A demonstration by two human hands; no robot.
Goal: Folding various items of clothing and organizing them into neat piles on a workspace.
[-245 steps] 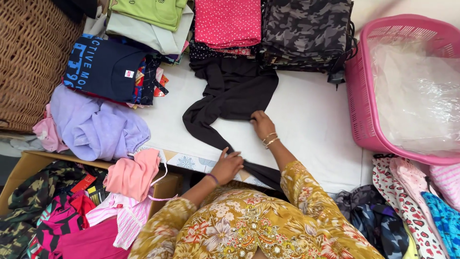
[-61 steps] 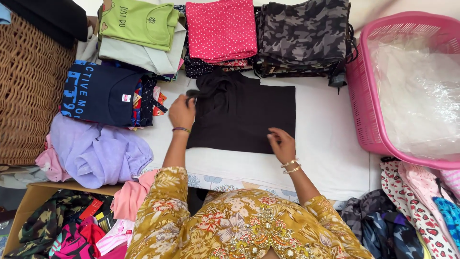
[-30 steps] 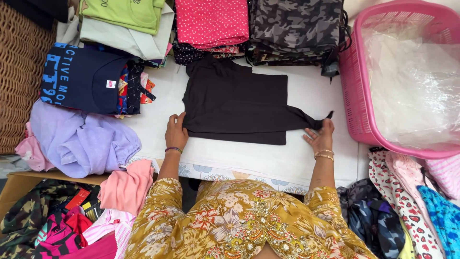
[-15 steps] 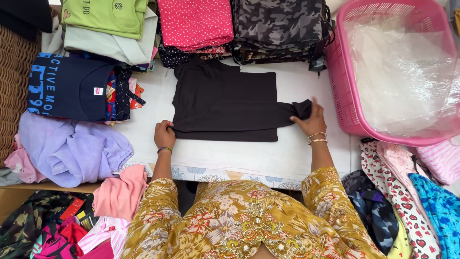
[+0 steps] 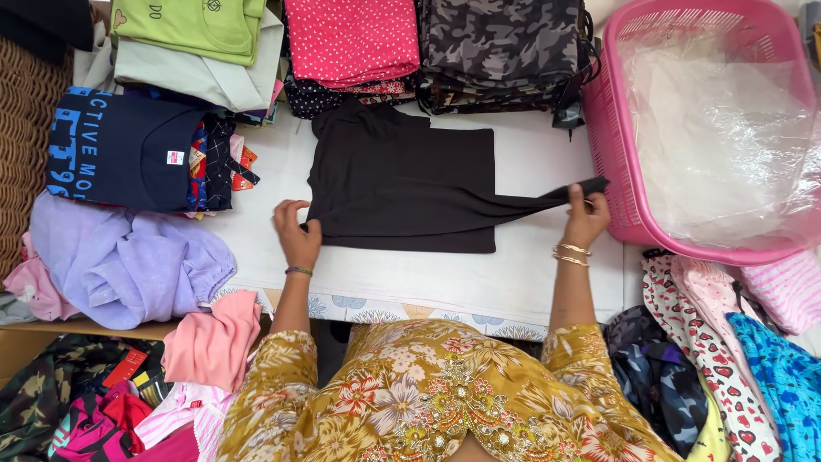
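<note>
White table [image 5: 530,282]: L hand [image 5: 297,235] pins black garment [image 5: 402,184], R hand [image 5: 586,218] pinches sleeve.

Black garment [image 5: 402,188] is matt, soft cloth; pink basket [image 5: 609,145] is glossy moulded plastic, lined with thin crinkled clear film [image 5: 727,137]; wicker basket [image 5: 26,171] is rough woven cane.

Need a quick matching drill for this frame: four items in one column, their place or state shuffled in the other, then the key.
Items
1. black garment
2. pink basket
3. lilac garment
4. camouflage stack

Places or states
A. crumpled at the table's left edge
B. far side of the table, folded in a pile
C. spread flat, left hand pressing its corner, right hand pulling out its sleeve
D. right of the table, lined with clear plastic

Pairs: 1-C, 2-D, 3-A, 4-B
</note>
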